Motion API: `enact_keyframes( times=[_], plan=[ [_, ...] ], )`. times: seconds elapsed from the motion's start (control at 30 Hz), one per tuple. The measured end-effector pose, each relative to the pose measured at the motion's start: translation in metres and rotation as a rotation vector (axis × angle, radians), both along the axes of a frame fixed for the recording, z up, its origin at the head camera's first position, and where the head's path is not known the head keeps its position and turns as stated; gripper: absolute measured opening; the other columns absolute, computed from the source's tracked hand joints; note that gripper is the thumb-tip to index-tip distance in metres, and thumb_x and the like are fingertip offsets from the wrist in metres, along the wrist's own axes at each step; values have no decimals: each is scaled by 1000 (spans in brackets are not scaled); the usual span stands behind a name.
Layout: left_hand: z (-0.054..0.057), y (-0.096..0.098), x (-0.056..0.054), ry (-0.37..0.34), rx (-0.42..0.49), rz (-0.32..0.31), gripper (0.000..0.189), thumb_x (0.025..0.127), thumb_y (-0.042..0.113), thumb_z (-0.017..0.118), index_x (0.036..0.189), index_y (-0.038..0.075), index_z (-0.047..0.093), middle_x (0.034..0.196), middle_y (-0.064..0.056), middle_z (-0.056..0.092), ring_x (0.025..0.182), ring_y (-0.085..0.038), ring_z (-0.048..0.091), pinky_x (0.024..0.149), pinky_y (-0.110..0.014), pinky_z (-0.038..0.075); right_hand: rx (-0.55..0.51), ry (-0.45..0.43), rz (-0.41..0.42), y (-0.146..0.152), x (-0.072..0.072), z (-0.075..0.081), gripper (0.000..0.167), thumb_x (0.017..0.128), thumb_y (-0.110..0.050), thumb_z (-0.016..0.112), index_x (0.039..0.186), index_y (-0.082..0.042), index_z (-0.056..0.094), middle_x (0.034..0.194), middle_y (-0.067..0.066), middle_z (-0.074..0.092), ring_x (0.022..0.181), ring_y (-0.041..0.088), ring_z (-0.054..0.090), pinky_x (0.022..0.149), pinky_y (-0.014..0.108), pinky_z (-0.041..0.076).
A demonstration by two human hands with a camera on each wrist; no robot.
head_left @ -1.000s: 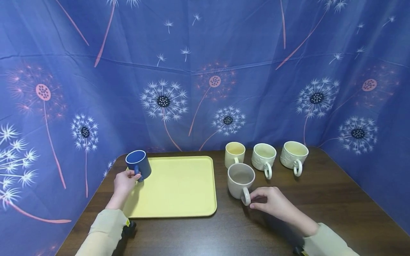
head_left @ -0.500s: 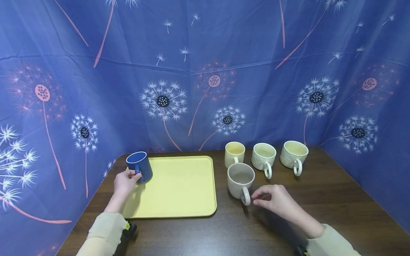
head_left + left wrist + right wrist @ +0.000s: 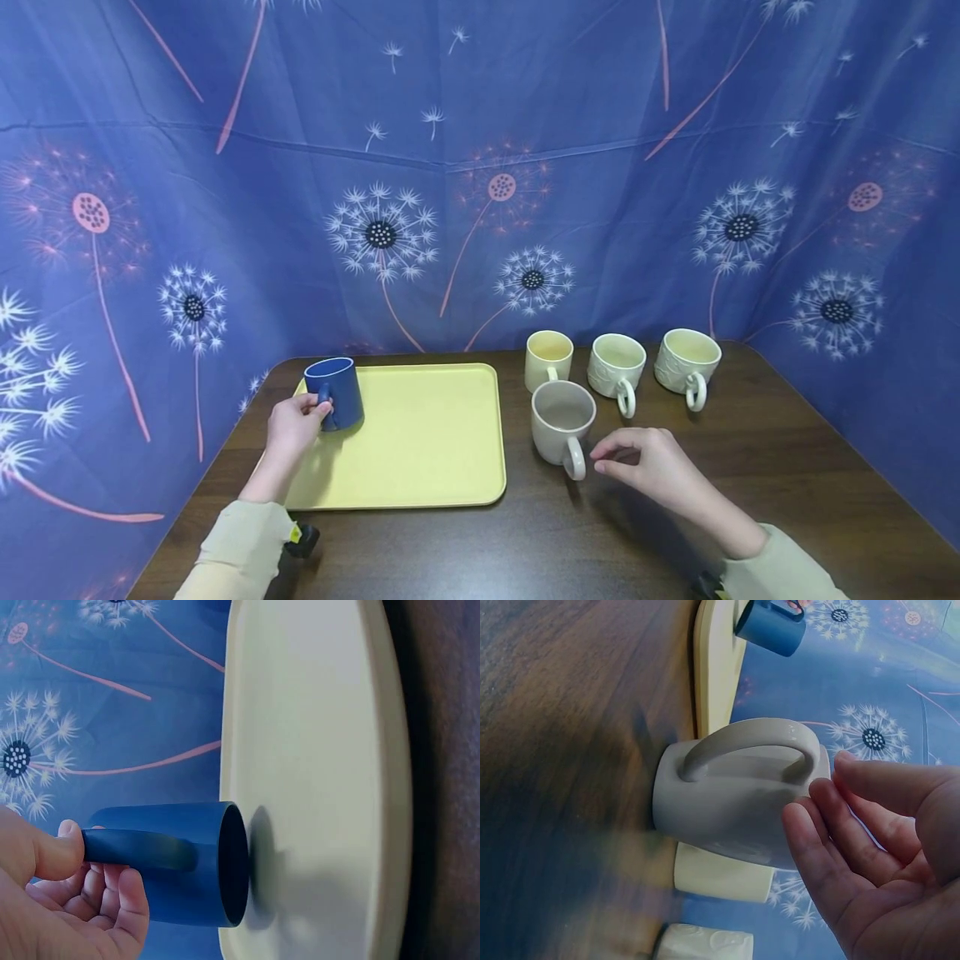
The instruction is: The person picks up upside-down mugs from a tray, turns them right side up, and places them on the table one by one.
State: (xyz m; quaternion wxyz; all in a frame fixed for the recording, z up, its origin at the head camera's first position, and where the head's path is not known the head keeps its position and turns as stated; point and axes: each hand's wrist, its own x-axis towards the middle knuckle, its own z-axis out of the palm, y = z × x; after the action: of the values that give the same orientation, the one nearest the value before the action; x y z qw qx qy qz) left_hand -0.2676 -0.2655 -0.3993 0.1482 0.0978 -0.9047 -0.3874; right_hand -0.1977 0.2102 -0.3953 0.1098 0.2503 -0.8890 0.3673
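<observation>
My left hand [image 3: 294,427] pinches the handle of a blue mug [image 3: 346,395] between thumb and fingers. The mug hangs over the left part of a yellow tray [image 3: 423,442]. A narrow gap with a shadow shows between the mug's base and the tray in the left wrist view, where the blue mug [image 3: 172,892] looks nearly upright. To the right of the tray a grey mug [image 3: 553,435] stands on the table, its handle towards my right hand [image 3: 663,468]. That hand is just apart from the handle, fingers loosely bent and holding nothing.
Behind the grey mug stand a small yellow mug [image 3: 542,367], a pale green mug [image 3: 611,377] and another pale mug with a relief pattern [image 3: 672,372]. All rest on the dark wooden table [image 3: 420,554]. A blue dandelion-print curtain [image 3: 450,100] hangs behind and at both sides.
The blue mug has shifted slightly right over the tray in my left hand. My right hand has drawn back a little from the grey mug's handle, while the grey mug has stayed put.
</observation>
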Motion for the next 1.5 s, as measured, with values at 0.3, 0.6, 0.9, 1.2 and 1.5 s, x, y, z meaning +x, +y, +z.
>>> enact_keyframes(
  times=[0.3, 0.6, 0.9, 1.2, 1.5],
  plan=[
    [9, 10, 6, -3, 55, -51, 20, 90, 9, 61, 95, -10, 65, 79, -16, 67, 72, -15, 55, 66, -28, 40, 15, 0, -17, -2, 1, 5, 8, 77, -9, 76, 83, -12, 72, 78, -4, 70, 71, -2, 61, 62, 24, 53],
    [15, 17, 9, -13, 78, -93, 17, 91, 7, 58, 90, -8, 66, 80, -12, 69, 72, -8, 55, 66, -23, 43, 11, 79, -17, -4, 2, 11, 12, 75, -8, 77, 82, -16, 71, 78, -6, 70, 71, -2, 61, 62, 24, 52],
    [27, 28, 16, -28, 56, -136, 17, 92, 8, 59, 90, -6, 66, 84, -14, 70, 80, -12, 58, 68, -24, 43, 6, 174, -25, -8, 2, 18, 20, 72, -5, 78, 83, -20, 71, 80, -14, 68, 73, 1, 62, 66, 25, 52],
    [40, 39, 21, -65, 75, -199, 17, 93, 8, 56, 89, -6, 65, 84, -12, 68, 82, -15, 59, 69, -25, 44, -11, 218, -36, -16, 6, 30, 22, 71, -1, 79, 85, -17, 71, 82, -12, 69, 74, 0, 62, 68, 13, 49],
    [51, 49, 24, -92, 73, -273, 18, 94, 10, 56, 87, -5, 64, 81, -9, 65, 81, -17, 57, 71, -28, 42, -21, 278, -62, -26, 7, 44, 34, 69, 2, 79, 99, -11, 70, 88, -4, 70, 73, 6, 64, 65, 23, 53]
  ],
)
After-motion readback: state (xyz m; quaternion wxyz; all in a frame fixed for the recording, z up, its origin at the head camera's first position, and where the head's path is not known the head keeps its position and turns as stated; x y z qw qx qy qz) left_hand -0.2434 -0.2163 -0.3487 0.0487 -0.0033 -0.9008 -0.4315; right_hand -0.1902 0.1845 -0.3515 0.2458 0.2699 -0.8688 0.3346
